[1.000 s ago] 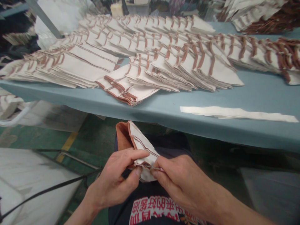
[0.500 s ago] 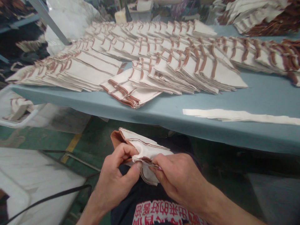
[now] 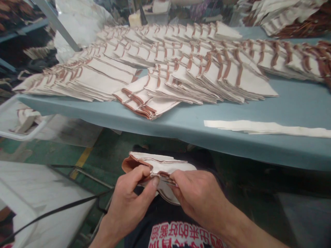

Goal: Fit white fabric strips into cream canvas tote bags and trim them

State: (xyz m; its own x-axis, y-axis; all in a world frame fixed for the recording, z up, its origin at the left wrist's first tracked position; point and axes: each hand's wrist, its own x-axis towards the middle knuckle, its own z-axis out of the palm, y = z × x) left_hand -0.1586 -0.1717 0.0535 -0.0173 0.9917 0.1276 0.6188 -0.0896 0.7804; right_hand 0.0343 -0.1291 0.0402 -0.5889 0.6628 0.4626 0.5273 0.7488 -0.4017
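Observation:
Over my lap I hold a folded white fabric piece (image 3: 165,164) with brown trim and a brown underside. My left hand (image 3: 131,203) pinches its near edge between thumb and forefinger. My right hand (image 3: 199,196) grips the same edge just to the right, fingers closed. The two hands nearly touch. The piece lies almost flat, its brown end pointing left. On the blue table (image 3: 181,125) beyond, several rows of the same white pieces with brown bands (image 3: 186,72) lie fanned out and overlapping.
A long white fabric strip (image 3: 266,126) lies near the table's front edge at right. More stacked pieces (image 3: 289,17) sit at the far right back. White sacks (image 3: 33,199) and a black strap (image 3: 51,212) lie on the green floor at left.
The fabric piece has tipped from standing up to lying nearly flat in my hands. Both hands keep their pinch on its near edge. My view has shifted slightly.

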